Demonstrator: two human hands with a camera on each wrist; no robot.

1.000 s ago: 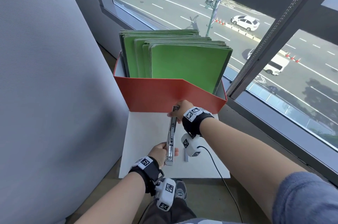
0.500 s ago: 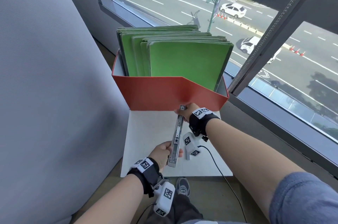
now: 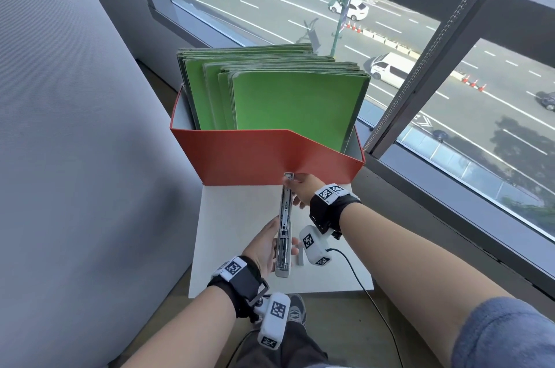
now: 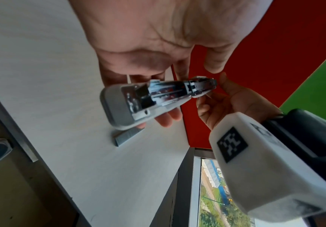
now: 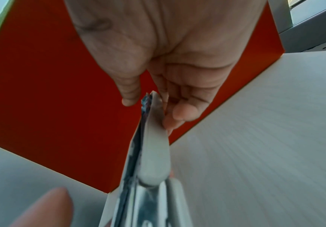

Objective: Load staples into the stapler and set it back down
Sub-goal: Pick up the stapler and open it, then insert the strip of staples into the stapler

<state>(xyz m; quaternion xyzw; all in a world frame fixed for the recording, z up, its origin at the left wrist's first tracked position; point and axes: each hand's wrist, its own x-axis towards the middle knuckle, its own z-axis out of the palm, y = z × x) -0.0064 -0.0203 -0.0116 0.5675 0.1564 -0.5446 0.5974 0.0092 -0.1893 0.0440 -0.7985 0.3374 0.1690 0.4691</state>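
Observation:
A grey stapler (image 3: 284, 226) is swung open nearly flat and held above the white table (image 3: 234, 217). Its metal staple channel (image 4: 166, 93) shows bare. My left hand (image 3: 264, 244) grips the near end, thumb on the left side and fingers on the right. Farther out, my right hand (image 3: 303, 187) pinches the tip of the opened grey cover (image 5: 156, 138) between thumb and fingers, close to the red box. A strip of staples (image 4: 128, 136) lies on the table just under the stapler's near end; it also shows in the head view as the strip (image 3: 301, 258).
A red box (image 3: 255, 157) of upright green folders (image 3: 294, 106) stands at the table's far edge. A grey partition (image 3: 75, 127) closes the left side; a window frame (image 3: 435, 172) runs along the right. The wrist camera cable (image 3: 360, 283) trails off the table's near edge.
Both hands keep the same hold on the opened stapler. Its far end swayed slightly right and came back left. The staple strip has not moved.

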